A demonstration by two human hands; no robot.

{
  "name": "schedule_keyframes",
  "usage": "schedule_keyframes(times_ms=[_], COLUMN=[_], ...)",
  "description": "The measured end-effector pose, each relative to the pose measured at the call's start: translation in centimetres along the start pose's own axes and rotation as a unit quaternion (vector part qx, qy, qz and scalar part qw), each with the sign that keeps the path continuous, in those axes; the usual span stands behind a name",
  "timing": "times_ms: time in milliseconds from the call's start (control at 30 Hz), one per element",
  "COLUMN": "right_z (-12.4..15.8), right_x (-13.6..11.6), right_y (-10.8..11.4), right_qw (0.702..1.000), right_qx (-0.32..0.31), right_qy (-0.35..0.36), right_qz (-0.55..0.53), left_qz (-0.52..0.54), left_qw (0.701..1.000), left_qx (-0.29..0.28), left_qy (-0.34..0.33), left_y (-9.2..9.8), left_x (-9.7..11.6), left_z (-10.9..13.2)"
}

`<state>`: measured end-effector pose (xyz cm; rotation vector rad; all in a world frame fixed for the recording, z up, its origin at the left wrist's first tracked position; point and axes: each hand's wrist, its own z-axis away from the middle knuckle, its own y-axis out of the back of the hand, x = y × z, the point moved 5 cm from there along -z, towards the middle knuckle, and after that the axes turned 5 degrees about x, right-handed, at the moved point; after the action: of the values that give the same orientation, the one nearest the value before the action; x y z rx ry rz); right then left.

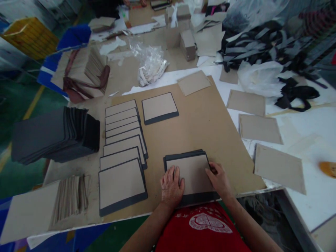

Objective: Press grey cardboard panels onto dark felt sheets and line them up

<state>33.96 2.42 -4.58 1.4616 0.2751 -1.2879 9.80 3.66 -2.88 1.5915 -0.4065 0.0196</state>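
Near the front edge of the table a beige cardboard panel (pixel 193 173) lies on a slightly larger dark grey sheet (pixel 198 199), with more dark sheet edges showing under it at the top. My left hand (pixel 172 185) rests with its fingers flat on the panel's left part. At the panel's right edge my right hand (pixel 219 176) is closed, thumb on top and fingers curled at the border, pinching the edge. To the left, a row of overlapping beige panels on dark sheets (pixel 122 183) runs away from me. One more such pair (pixel 159 106) lies apart, farther back.
A thick stack of dark sheets (pixel 52 131) stands at the left, beside bundled cardboard (pixel 81 70). Loose cardboard panels stand at front left (pixel 31 210). Several cardboard pieces (pixel 259 127) lie on the white surface at right, below a heap of black strips (pixel 262 45).
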Motion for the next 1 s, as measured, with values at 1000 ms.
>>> schedule_keyframes(times_ms=[1000], right_z=[-24.3], right_x=[-23.2], right_y=[-17.8], right_qw=[0.980], right_qx=[-0.023], right_qy=[0.031], right_qz=[-0.194], left_qz=[0.164], left_qw=[0.949], left_qx=[0.235], left_qy=[0.129], left_y=[-2.5], left_x=[-6.6], left_z=[-2.2])
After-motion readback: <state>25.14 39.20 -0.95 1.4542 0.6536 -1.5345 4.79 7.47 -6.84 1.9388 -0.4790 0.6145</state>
